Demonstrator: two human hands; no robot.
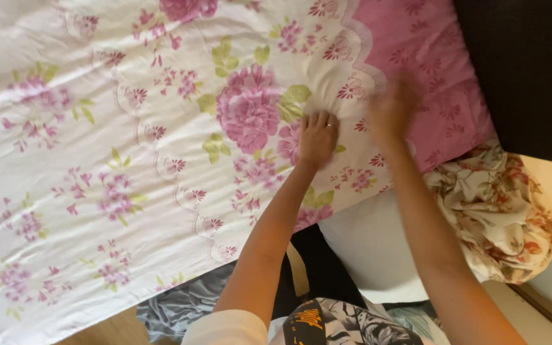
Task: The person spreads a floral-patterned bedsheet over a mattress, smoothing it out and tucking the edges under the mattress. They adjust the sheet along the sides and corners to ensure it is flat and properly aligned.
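My left hand [317,137] lies flat, fingers together and palm down, on the white cotton sheet printed with pink peonies and green leaves [129,147], just beside the large pink bloom near its scalloped edge. It grips nothing; it only presses the cloth to the bed. My right hand [391,112] is blurred over the seam where the white print meets the solid pink floral border [429,76], so I cannot tell whether its fingers are spread or pinching cloth, though it seems to touch the fabric.

The sheet spreads across most of the view, its lower edge hanging over the wooden floor [103,332]. Small creases fan out from under my left palm toward the border. To flatten them well, I judge that the left hand should stay as an anchor, pressing evenly, while the right strokes outward away from it, along the creases and not across them, so the slack runs off toward the pink edge instead of bunching.

Near my right forearm lies a crumpled cream cloth with orange and brown flowers [499,211], partly on a plain white cushion or mattress corner [372,249]. A grey garment [180,306] lies heaped below the sheet's edge.
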